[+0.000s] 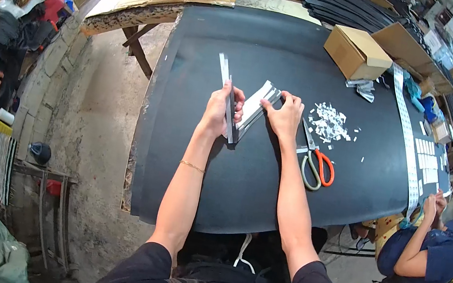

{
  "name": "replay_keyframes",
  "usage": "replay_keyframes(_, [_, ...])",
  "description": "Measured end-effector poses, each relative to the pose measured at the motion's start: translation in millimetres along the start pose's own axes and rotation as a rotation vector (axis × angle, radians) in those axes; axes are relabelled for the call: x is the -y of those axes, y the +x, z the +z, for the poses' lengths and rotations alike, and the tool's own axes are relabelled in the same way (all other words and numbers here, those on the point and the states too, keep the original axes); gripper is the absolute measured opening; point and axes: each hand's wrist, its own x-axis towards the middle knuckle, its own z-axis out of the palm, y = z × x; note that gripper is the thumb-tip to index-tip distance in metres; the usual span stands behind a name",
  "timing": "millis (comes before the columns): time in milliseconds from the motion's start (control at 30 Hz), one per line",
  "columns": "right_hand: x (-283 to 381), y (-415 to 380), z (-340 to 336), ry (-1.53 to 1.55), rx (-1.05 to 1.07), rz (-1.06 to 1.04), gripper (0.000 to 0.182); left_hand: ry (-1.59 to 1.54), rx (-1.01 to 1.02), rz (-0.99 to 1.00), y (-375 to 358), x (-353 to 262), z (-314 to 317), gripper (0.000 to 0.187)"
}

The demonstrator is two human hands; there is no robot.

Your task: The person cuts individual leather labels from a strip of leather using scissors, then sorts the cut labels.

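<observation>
Near the middle of the table point(187, 195), closer to its left edge than to its right end, a stack of white and grey strips point(253, 107) is lying at a slant between the two hands. The left hand point(221, 108) has its fingers closed around long strips point(224, 66), which stand out beyond the fist at both ends. The right hand point(285, 115) touches the upper right part of the stack with thumb and fingertips; whether it pinches firmly or only steadies, I cannot tell.

These strips look thin and smooth, so I judge that the stack could fan out if the right hand presses unevenly. If the left fingers loosen, the long strips could slide apart.

Just beside the right forearm lie scissors point(312, 144), blades toward the far edge. A careless sideways move could bring the skin against a blade, or push the scissors into the heap of small white pieces point(328, 122) and scatter it. Near the far right corner stands a cardboard box point(349, 54). From beside it, a white ribbon point(406, 126) runs to the near edge, where a passing sleeve might catch it.
</observation>
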Motion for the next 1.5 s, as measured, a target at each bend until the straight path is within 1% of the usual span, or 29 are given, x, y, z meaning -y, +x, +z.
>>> replay_keyframes(133, [3, -1, -3, -0.020, 0.068, 0.021, 0.049, -0.016, 0.024, -0.031, 1, -3, -7, 0.048])
replay_keyframes(233, [-4, 1, -4, 0.080, 0.042, -0.005, 0.043, -0.098, 0.013, 0.010, 5, -3, -8, 0.046])
replay_keyframes(267, [-7, 2, -4, 0.137, 0.040, 0.002, 0.037, -0.122, 0.028, 0.014, 6, -3, -10, 0.045])
replay_keyframes(300, [-9, 3, -2, 0.197, 0.042, 0.003, 0.031, -0.106, 0.028, 0.015, 6, -3, -11, 0.045])
replay_keyframes(333, [-10, 7, -1, 0.202, 0.047, -0.001, 0.031, -0.091, 0.025, 0.024, 7, -4, -13, 0.045])
replay_keyframes(400, [-15, 8, 1, 0.458, 0.039, 0.096, 0.018, -0.061, 0.032, 0.025, 6, -8, -15, 0.043])
replay_keyframes(467, [-22, 12, 2, 0.733, 0.008, 0.030, 0.010, -0.019, 0.055, 0.012, 3, -11, -12, 0.041])
replay_keyframes(533, [-27, 15, -10, 1.228, 0.170, 0.162, 0.006, -0.042, 0.085, -0.038, -2, -15, -6, 0.039])
replay_keyframes(567, [-30, 16, -16, 1.483, 0.249, 0.227, 0.009, -0.058, 0.099, -0.091, -5, -18, -2, 0.041])
replay_keyframes(600, [-32, 18, -17, 1.690, 0.307, 0.240, 0.010, -0.057, 0.149, -0.121, -6, -19, -3, 0.048])
replay_keyframes(667, [-40, 19, -20, 1.850, 0.455, 0.315, 0.008, -0.084, 0.188, -0.180, -6, -18, 0, 0.053])
replay_keyframes(700, [-38, 18, -22, 1.875, 0.531, 0.289, 0.009, -0.045, 0.213, -0.191, -6, -18, 2, 0.056])
replay_keyframes(733, [-36, 19, -22, 1.876, 0.529, 0.289, 0.009, -0.043, 0.213, -0.192, -6, -16, 5, 0.056])
replay_keyframes(800, [-29, 18, -20, 2.053, 0.635, 0.221, 0.011, 0.017, 0.218, -0.248, -6, -11, 9, 0.057])
replay_keyframes(867, [-23, 14, -19, 2.131, 0.621, 0.273, 0.011, 0.019, 0.247, -0.284, -6, -7, 8, 0.057])
replay_keyframes(933, [-24, 14, -16, 2.305, 0.713, 0.254, 0.012, 0.054, 0.259, -0.319, -7, -5, 12, 0.057])
replay_keyframes(967, [-28, 15, -12, 2.266, 0.787, 0.210, 0.013, 0.036, 0.254, -0.304, -6, -3, 13, 0.049])
replay_keyframes(1000, [-25, 13, -15, 2.268, 0.785, 0.210, 0.013, 0.037, 0.254, -0.306, -5, 0, 14, 0.049])
replay_keyframes(1067, [-10, 5, -23, 2.012, 0.588, 0.386, 0.011, 0.081, 0.235, -0.321, -3, 7, 16, 0.036])
replay_keyframes(1100, [-9, 4, -21, 1.977, 0.565, 0.364, 0.010, 0.099, 0.220, -0.344, -4, 8, 20, 0.027])
replay_keyframes(1133, [-9, 2, -18, 1.975, 0.578, 0.372, 0.010, 0.076, 0.254, -0.343, -1, 15, 18, 0.027])
replay_keyframes(1200, [-7, 0, -10, 1.822, 0.555, 0.297, 0.010, 0.110, 0.234, -0.372, -5, 21, 22, 0.026])
replay_keyframes(1233, [-9, 0, -10, 1.793, 0.606, 0.252, 0.010, 0.129, 0.199, -0.396, -7, 23, 28, 0.029])
replay_keyframes(1267, [-10, -1, -9, 1.712, 0.574, 0.324, 0.009, 0.113, 0.190, -0.382, -7, 25, 30, 0.029])
replay_keyframes(1333, [-11, 1, -6, 1.476, 0.545, 0.262, 0.010, 0.379, 0.191, -0.397, -7, 27, 32, 0.037])
replay_keyframes(1400, [-18, 6, 5, 1.485, 0.483, 0.258, 0.011, 0.514, 0.164, -0.327, -11, 30, 32, 0.048])
replay_keyframes(1433, [-19, 9, 1, 1.542, 0.537, 0.234, 0.012, 0.550, 0.155, -0.296, -13, 30, 33, 0.046])
replay_keyframes(1467, [-16, 8, 5, 1.532, 0.418, 0.262, 0.014, 0.589, 0.150, -0.270, -14, 31, 33, 0.046])
replay_keyframes(1500, [-13, 9, 7, 1.558, 0.387, 0.284, 0.016, 0.607, 0.133, -0.253, -18, 27, 39, 0.041])
